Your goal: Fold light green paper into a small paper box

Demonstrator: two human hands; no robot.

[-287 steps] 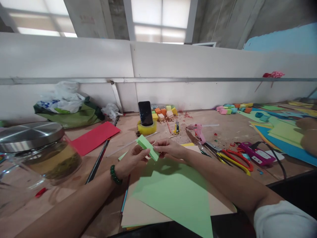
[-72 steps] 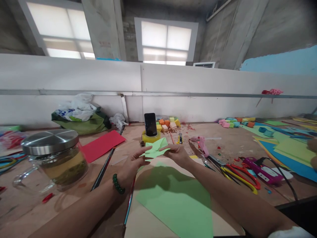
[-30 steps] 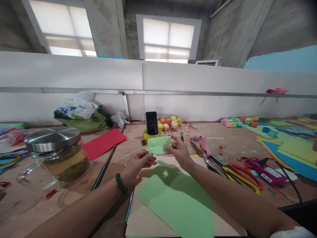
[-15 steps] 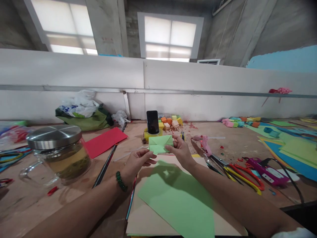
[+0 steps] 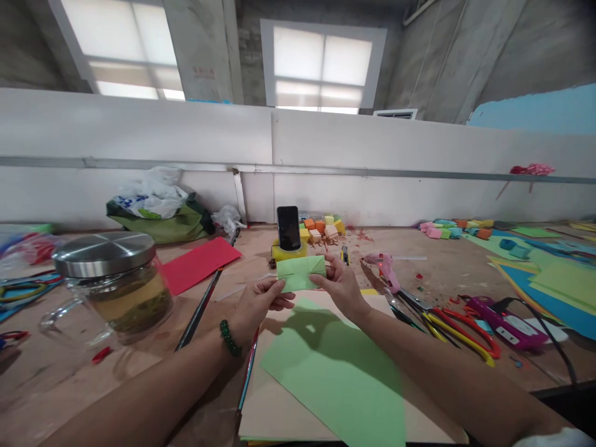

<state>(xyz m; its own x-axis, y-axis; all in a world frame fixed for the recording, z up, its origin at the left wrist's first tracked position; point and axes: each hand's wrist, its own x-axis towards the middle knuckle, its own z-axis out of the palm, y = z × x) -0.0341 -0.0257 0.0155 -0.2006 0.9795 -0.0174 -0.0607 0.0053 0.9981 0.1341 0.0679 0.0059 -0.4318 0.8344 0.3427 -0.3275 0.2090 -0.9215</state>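
Over the cluttered wooden table (image 5: pixel 433 273), both hands — left hand (image 5: pixel 257 304), right hand (image 5: pixel 340 287) — pinch the folded green paper (image 5: pixel 300 273), now flattened from its earlier loose spread into a compact creased rectangle — folds seemingly set.

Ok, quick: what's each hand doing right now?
Left hand: closed on the lower left edge of the folded green paper.
Right hand: closed on the paper's right end.

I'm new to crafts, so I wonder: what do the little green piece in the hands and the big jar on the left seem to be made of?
The folded green piece, pinched between left hand and right hand, looks like matte coloured paper: it shows sharp creases. The jar seems to be clear glass, since its yellowish contents show through, with a brushed-metal lid that has a dull silvery sheen.
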